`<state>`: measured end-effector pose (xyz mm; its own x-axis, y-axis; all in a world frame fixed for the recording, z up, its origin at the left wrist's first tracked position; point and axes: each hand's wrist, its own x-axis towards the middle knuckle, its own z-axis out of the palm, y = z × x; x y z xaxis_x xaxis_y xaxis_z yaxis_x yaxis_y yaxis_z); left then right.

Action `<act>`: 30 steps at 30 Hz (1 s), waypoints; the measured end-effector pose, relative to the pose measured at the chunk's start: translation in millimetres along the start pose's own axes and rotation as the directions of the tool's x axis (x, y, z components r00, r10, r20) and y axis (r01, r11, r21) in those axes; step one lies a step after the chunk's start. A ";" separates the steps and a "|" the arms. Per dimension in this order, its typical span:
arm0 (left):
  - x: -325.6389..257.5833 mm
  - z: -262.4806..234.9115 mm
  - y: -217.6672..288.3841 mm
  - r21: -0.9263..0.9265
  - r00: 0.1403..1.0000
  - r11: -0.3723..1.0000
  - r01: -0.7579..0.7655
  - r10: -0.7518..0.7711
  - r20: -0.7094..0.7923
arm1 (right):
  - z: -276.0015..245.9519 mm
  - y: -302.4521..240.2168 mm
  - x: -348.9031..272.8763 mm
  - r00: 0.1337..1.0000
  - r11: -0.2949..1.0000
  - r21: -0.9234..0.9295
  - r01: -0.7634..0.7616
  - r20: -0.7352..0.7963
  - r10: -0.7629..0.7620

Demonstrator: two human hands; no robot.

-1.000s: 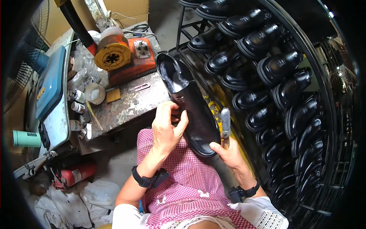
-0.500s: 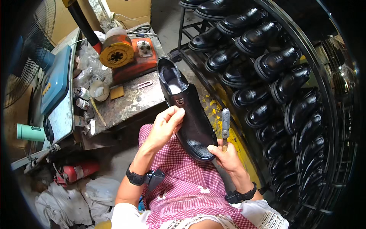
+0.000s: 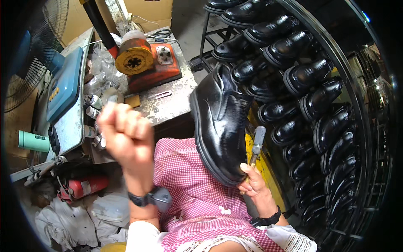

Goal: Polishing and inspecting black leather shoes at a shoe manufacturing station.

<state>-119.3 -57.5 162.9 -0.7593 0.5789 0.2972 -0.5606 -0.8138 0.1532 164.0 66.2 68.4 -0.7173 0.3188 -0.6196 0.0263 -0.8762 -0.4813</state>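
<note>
Your black shoe (image 3: 220, 113) is above your checked apron (image 3: 180, 164), toe near you, opening far, just left of the rack (image 3: 343, 63). Your right hand (image 3: 254, 182) grips it by the toe only; your left hand (image 3: 128, 132) is well apart on the left, fingers curled but blurred, so I can't tell whether it is fully closed or holds anything.

The biggest risk, as I judge it, is the shoe's far end dipping or swinging right into the racked shoes (image 3: 308, 73), because no hand supports the heel. A smaller one is the grey-headed tool (image 3: 259, 136) scuffing the shoe's glossy side: you pinch both in that same right hand, with the head close beside the leather. Sharing the grip could also let either slip.

Count, large to small: one rack on the right, with more than twenty shoes, the near ones too shadowed and overlapped to total; one workbench (image 3: 174, 105) at far left; one fan (image 3: 31, 63) farther left; one orange machine (image 3: 170, 75) on the bench; one red extinguisher (image 3: 90, 185) at near left; one shoe in hand; one green tumbler (image 3: 33, 141); one grey-headed tool; at least two white bottles (image 3: 94, 101).
</note>
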 end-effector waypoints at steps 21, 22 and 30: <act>-85.6 -126.7 -72.8 0.935 0.964 0.263 0.238 -0.178 -0.195 | 37.6 -25.2 27.3 0.676 0.405 -0.689 0.602 0.169 -0.718; -85.0 -127.4 -68.9 0.977 0.958 0.017 0.214 -0.200 -0.206 | 42.3 -36.9 25.7 0.750 0.489 -0.701 0.520 0.099 -0.655; -58.6 -162.1 -59.2 0.902 0.922 -0.220 -0.372 -0.203 0.330 | 80.8 -53.6 40.0 0.656 0.259 -0.645 0.719 0.508 -0.558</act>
<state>-95.2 -35.1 -16.4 -0.4769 0.6824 0.5540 0.7038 -0.0811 0.7058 77.6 96.7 119.5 -0.8390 0.5146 0.1767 -0.0598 0.2355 -0.9700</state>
